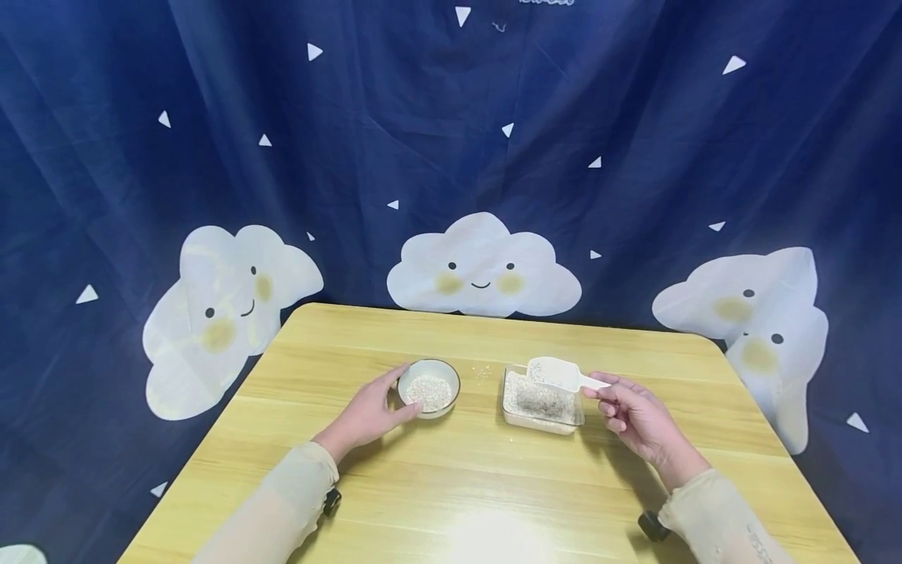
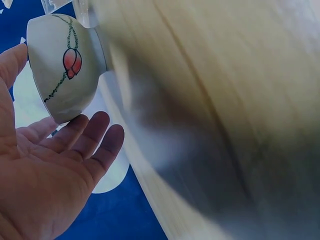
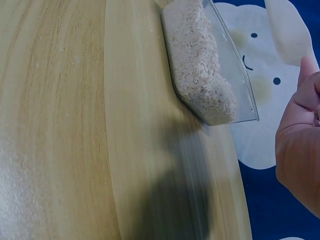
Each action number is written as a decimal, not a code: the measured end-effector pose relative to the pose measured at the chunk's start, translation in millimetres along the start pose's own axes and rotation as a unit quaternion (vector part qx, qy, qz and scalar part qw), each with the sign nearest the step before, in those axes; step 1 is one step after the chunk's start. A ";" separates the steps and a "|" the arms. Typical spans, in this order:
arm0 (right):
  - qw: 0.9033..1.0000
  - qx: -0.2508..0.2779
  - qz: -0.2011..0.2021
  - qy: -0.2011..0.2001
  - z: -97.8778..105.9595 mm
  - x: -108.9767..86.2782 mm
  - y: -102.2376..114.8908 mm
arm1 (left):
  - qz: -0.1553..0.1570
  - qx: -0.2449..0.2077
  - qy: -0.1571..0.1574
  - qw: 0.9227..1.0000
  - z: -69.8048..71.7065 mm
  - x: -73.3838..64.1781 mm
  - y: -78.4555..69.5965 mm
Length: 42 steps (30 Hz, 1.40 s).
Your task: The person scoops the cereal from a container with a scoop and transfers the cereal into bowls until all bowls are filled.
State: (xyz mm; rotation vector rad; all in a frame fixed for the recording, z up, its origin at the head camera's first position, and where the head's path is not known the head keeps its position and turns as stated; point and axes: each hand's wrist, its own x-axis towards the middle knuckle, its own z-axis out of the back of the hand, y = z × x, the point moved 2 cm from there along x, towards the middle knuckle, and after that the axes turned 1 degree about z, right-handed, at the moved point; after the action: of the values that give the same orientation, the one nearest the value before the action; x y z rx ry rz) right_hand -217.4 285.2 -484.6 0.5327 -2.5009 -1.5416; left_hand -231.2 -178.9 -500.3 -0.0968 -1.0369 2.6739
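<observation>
My left hand [image 1: 377,409] holds a small round bowl [image 1: 453,389] by its sides, thumb at the near rim and fingers at the far side. Rice [image 1: 427,392] lies inside it. The left wrist view shows the bowl's pale outer wall [image 2: 47,70] with a painted red bud. By its handle, my right hand [image 1: 637,423] grips a white scoop [image 1: 567,376] with rice in it. The scoop is over a clear rectangular container [image 1: 539,425] of rice. In the right wrist view, the rice [image 3: 195,55] shows through the container's wall, and the scoop [image 3: 290,32] is above its open side.
Loose grains [image 1: 482,373] are scattered on the wooden table [image 1: 423,486] between bowl and container. Behind the table's far edge hangs a dark blue curtain [image 1: 437,157] with clouds and white triangles.
</observation>
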 end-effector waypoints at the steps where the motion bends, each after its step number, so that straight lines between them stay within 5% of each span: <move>1: 1.000 -0.001 0.001 0.000 0.0 0.0 -0.3 | 0.000 0.000 0.000 1.000 0.0 -0.3 0.1; 24: 1.000 -0.021 -0.010 -0.002 -10.6 7.3 -4.4 | 0.008 0.005 0.012 1.000 -0.4 -1.4 6.8; 42: 0.993 -0.096 -0.052 -0.041 -81.8 54.4 -23.7 | 0.010 -0.004 0.016 1.000 -1.6 -0.3 6.4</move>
State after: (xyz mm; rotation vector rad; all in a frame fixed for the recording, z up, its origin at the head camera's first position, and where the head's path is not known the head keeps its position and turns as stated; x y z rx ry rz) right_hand -237.0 186.9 -471.1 0.5879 -2.3822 -1.8541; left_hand -232.1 -182.5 -505.8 -0.1530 -1.0415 2.6769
